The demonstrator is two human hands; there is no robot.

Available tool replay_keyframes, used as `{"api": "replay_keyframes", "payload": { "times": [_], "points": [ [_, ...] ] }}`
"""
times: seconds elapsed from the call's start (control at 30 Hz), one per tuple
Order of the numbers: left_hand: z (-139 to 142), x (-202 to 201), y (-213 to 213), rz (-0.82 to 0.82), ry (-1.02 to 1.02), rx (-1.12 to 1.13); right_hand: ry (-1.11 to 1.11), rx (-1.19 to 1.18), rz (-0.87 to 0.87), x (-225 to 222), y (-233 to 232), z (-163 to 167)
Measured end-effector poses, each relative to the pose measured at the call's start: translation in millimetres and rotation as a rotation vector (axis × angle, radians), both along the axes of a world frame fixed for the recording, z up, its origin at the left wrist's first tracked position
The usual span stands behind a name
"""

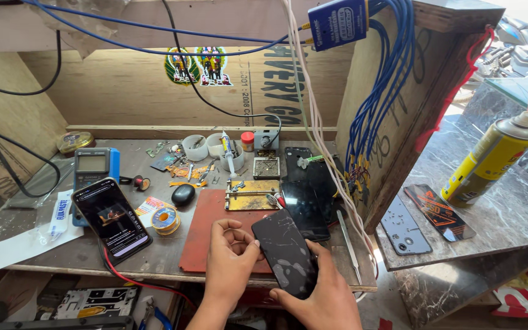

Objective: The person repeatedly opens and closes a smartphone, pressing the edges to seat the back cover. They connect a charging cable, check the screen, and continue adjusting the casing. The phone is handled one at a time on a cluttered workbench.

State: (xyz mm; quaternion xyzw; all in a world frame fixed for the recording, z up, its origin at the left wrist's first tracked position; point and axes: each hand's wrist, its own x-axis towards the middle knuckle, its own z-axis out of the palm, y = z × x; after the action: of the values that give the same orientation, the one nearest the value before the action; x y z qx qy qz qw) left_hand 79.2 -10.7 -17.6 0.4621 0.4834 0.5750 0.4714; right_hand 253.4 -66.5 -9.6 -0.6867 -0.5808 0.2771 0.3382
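At nine o'clock a glossy lit phone [112,220] leans on the scuffed grey bench [44,244]. At six o'clock the left hand [230,256], fingers curled together, touches the edge of a smudged black phone [285,253] over the matte red mat [203,235]; the right hand [328,296] clamps it from below.

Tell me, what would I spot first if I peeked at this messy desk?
Probably the dark phone with a cracked, smudged screen at the front edge, held in the right hand while the left hand touches its side over a red mat. Next, the bundle of blue wires hanging down the wooden wall on the right, and the yellow spray can on the stone shelf beyond it.
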Motion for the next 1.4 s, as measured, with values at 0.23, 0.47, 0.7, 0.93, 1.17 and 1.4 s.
{"api": "replay_keyframes", "payload": {
  "times": [0.23,0.47,0.7,0.93,1.17,1.4],
  "points": [
    [-23.2,-24.5,25.2,-0.067,-0.225,-0.068,-0.045,-0.081,0.055,-14.2,7.9,18.2],
    [-31.1,-24.6,36.0,-0.079,-0.204,-0.199,-0.128,-0.192,0.044,-18.8,9.1,30.4],
    [-35.5,-23.4,43.8,-0.119,-0.179,-0.154,-0.122,-0.138,0.036,-21.5,9.1,28.6],
    [-27.2,-22.2,38.7,-0.102,-0.266,-0.227,-0.073,-0.029,0.062,-15.6,11.2,23.6],
    [-20.3,-22.8,31.0,-0.075,-0.259,-0.209,-0.063,-0.013,0.055,-16.0,13.6,23.4],
    [-26.2,-27.2,38.9,-0.119,-0.294,-0.286,-0.063,-0.117,0.025,-15.9,11.2,25.4]
  ]
}}
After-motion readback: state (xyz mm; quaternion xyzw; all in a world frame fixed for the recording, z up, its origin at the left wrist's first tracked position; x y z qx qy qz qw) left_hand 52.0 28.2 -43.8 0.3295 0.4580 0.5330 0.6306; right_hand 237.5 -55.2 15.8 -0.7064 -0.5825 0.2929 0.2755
